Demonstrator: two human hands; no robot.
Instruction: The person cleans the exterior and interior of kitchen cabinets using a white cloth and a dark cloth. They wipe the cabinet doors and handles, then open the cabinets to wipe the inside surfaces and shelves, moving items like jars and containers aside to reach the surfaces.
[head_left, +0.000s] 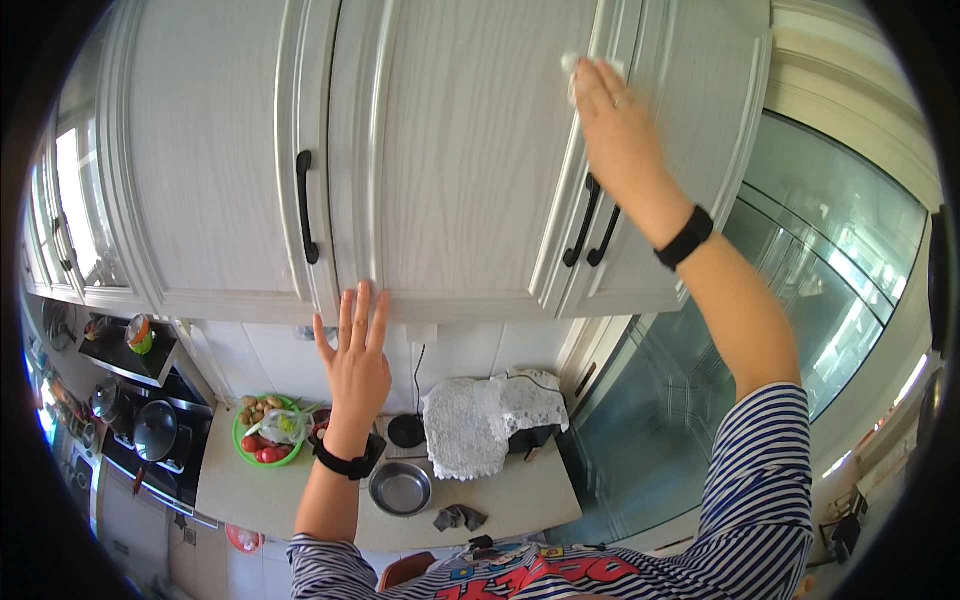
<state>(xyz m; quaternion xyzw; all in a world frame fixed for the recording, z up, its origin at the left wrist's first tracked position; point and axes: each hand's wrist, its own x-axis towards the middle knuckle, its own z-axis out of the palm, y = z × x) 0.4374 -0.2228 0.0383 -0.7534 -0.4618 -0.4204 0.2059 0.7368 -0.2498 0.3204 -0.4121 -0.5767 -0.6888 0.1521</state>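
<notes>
My right hand is raised high and presses a white cloth against the frame of a pale wood-grain cabinet door. Most of the cloth is hidden under the fingers, and that hand is slightly blurred. Below its wrist are two black door handles, side by side. My left hand is spread flat, fingers up, with its fingertips at the lower edge of the wall cabinet. Nothing shows in it. Another black handle is fixed to the door up and left of it.
A green basket of vegetables, a steel bowl, a dark rag and a lace-covered appliance stand on the counter. A wok sits on the stove at left. A glass door is at right.
</notes>
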